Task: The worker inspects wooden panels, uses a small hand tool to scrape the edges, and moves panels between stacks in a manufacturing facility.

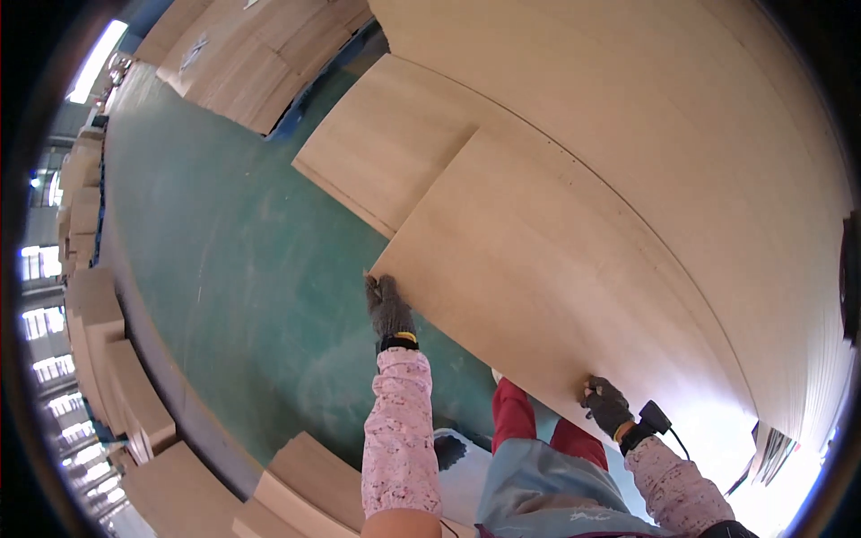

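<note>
A broad tan cardboard sheet [529, 260] lies in front of me, overlapping another cardboard sheet [386, 134] at its far left. My left hand [389, 305], in a grey knit glove, is closed at the near left corner of the broad sheet. Near that sheet's front edge, my right hand [608, 403] rests against the surface in a dark glove with bare fingertips. Its fingers are curled in, and whatever they may hold is hidden. A small black device [655, 418] with a cord sits at my right wrist.
A tall tan cardboard stack [628, 90] rises along the far right side. More flat cardboard [260, 54] lies on a blue pallet at the far left. Cardboard piles [134, 394] line the left side of the green floor [260, 260]. Cardboard pieces [309, 475] lie near my left forearm.
</note>
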Available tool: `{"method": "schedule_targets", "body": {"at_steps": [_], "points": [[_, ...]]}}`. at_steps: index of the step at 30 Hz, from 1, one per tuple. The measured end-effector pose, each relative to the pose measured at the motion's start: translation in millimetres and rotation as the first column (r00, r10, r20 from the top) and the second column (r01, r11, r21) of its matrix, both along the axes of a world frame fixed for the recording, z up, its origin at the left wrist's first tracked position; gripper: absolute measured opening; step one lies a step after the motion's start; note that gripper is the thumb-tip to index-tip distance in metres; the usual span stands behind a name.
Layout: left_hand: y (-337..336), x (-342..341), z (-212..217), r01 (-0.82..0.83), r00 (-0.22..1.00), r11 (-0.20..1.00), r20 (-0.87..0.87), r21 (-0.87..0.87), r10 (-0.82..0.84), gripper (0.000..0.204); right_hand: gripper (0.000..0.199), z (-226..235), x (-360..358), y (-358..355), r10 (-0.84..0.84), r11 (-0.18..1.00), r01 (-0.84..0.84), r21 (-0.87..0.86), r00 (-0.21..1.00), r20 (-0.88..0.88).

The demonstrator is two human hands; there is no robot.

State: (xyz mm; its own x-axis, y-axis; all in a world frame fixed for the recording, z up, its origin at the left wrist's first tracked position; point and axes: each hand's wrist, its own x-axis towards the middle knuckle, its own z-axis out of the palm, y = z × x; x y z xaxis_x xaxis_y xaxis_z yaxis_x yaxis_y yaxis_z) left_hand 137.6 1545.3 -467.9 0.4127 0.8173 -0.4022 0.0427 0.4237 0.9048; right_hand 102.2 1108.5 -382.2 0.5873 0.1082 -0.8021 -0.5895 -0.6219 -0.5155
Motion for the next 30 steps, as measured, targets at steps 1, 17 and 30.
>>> {"method": "schedule_targets", "body": {"at_steps": [1, 17, 30], "points": [[3, -1, -3, 0.047, 0.995, 0.999, -0.086, 0.006, -0.046, 0.053, 0.022, 4, 7, 11, 0.051, 0.997, -0.050, -0.064, 0.998, 0.026], [-2, 13, -9, -0.024, 1.000, 0.996, -0.009, 0.087, 0.025, 0.049, 0.026, -33, -8, -2, 0.098, 0.973, -0.049, -0.227, 0.973, 0.207], [-42, -9, -10, 0.022, 0.931, 1.000, -0.365, -0.005, -0.022, 0.042, 0.020, -29, 1, -6, 0.162, 0.971, -0.095, -0.221, 0.936, 0.312]]}}
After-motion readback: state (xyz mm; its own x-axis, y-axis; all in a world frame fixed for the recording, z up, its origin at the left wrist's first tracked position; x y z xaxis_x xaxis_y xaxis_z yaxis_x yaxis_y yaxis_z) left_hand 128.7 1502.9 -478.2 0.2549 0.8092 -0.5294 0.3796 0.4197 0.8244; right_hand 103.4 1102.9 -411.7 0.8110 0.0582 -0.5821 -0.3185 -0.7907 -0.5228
